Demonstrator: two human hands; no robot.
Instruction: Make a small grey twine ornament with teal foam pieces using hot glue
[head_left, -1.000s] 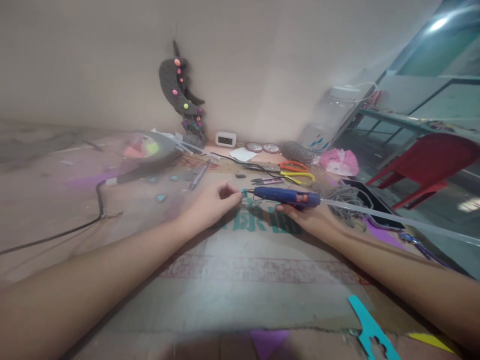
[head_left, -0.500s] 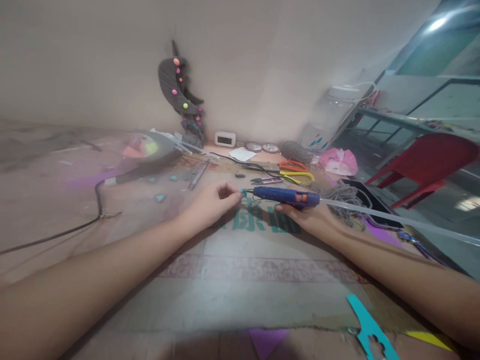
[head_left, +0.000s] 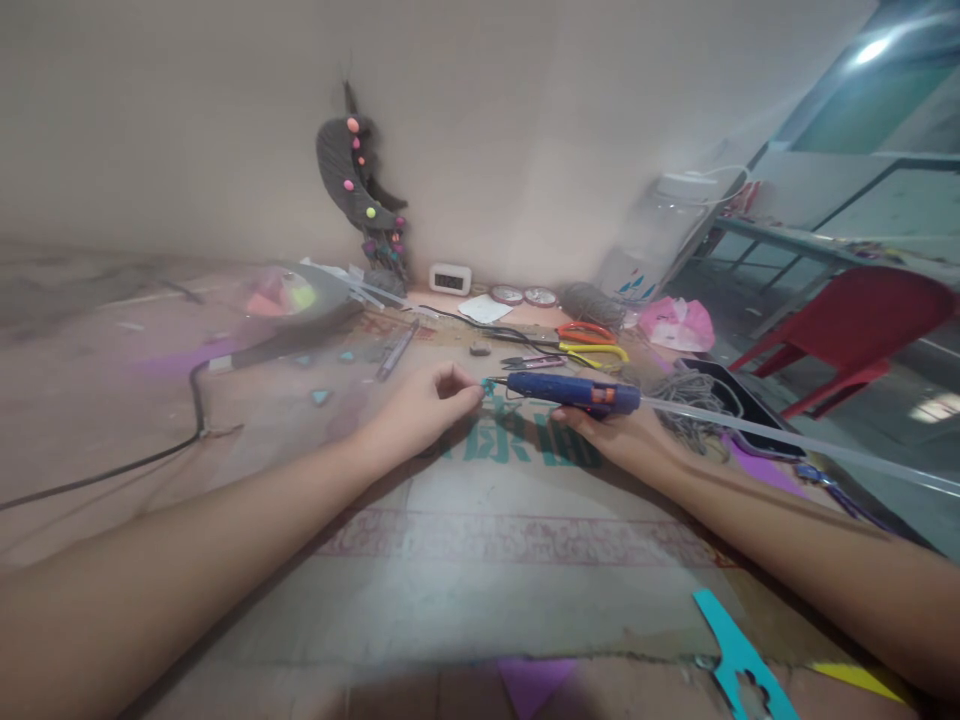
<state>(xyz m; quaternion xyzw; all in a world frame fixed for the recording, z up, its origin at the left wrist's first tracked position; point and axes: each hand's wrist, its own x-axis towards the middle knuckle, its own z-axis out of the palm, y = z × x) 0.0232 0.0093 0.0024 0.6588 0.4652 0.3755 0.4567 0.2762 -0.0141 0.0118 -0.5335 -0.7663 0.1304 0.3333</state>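
Observation:
My right hand (head_left: 615, 432) is wrapped round a blue glue gun (head_left: 574, 391) that lies level, nozzle pointing left, with a clear glue stick (head_left: 787, 438) trailing out behind it to the right. My left hand (head_left: 426, 405) is closed in a pinch on a tiny teal piece (head_left: 487, 384) held right at the nozzle tip. Both hands hover over a sheet of cardboard (head_left: 510, 540) with green printed characters.
Orange and yellow scissors (head_left: 592, 343), small snips (head_left: 534, 361), grey yarn (head_left: 690, 395), a black tray (head_left: 739, 405), a small white clock (head_left: 451, 278) and a dark feather-shaped ornament (head_left: 358, 185) lie beyond. A black cable (head_left: 150, 455) runs left. A red chair (head_left: 855, 325) stands right. Teal and purple paper cutouts (head_left: 739, 655) lie near me.

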